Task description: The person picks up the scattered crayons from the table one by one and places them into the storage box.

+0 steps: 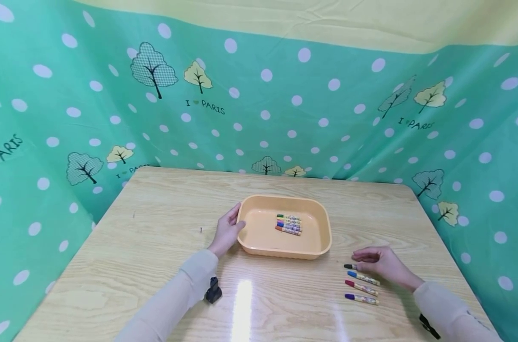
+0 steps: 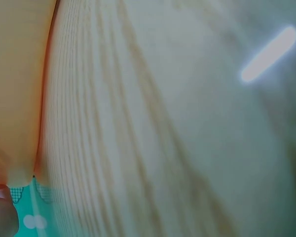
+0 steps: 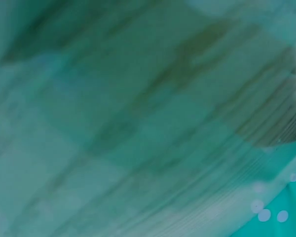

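My left hand [image 1: 229, 231] grips the left rim of a peach plastic tray [image 1: 259, 250], thumb over the edge and fingers along the outer side. Several crayons [image 1: 289, 225] in printed wrappers lie side by side inside the tray. To the right, my right hand [image 1: 382, 266] pinches a black crayon [image 1: 350, 266] at the table, its far end hidden by thumb and fingers. Just below lie a blue crayon [image 1: 363, 278], a red crayon [image 1: 361, 288] and a purple crayon [image 1: 361, 299] in a column. The left wrist view shows the tray's side [image 2: 15, 89] and a fingertip.
The wooden table [image 1: 164, 209] bears everything, with light glare near its front. A green dotted curtain [image 1: 267, 118] hangs behind and along both sides. The right wrist view shows mostly blurred table surface [image 3: 138, 128].
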Motion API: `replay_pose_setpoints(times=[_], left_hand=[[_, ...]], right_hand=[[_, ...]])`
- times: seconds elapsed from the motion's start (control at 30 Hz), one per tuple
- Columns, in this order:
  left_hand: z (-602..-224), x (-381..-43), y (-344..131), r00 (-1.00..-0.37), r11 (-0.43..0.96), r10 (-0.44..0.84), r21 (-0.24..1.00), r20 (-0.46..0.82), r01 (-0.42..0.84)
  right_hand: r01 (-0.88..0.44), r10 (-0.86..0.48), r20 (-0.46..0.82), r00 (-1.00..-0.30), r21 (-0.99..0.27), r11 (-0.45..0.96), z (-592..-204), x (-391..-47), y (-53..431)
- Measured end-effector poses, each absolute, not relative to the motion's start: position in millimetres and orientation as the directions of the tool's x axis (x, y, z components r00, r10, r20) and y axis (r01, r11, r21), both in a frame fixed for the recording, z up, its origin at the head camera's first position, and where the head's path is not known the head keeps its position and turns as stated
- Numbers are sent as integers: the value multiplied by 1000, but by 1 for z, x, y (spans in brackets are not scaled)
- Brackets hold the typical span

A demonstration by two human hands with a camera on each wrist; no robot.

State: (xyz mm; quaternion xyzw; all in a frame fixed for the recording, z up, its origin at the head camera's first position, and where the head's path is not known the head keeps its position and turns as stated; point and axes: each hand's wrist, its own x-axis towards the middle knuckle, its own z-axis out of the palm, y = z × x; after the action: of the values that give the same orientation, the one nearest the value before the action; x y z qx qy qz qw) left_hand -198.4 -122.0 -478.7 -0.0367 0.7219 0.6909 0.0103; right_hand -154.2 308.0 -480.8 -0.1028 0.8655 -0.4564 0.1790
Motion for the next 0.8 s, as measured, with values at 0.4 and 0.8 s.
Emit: replay_pose_setpoints(times=[0.4,0.8], left_hand=[[-479,-197,-120,-998,34,-31,998,-51,-52],[-480,-198,-121,-998,29,-39,998,-57,-58]], right_hand=[[-145,-359,-138,-923,-739,657,-482,-150,307],[-161,-334,-139,-932,-667,728,-476,-154,298]])
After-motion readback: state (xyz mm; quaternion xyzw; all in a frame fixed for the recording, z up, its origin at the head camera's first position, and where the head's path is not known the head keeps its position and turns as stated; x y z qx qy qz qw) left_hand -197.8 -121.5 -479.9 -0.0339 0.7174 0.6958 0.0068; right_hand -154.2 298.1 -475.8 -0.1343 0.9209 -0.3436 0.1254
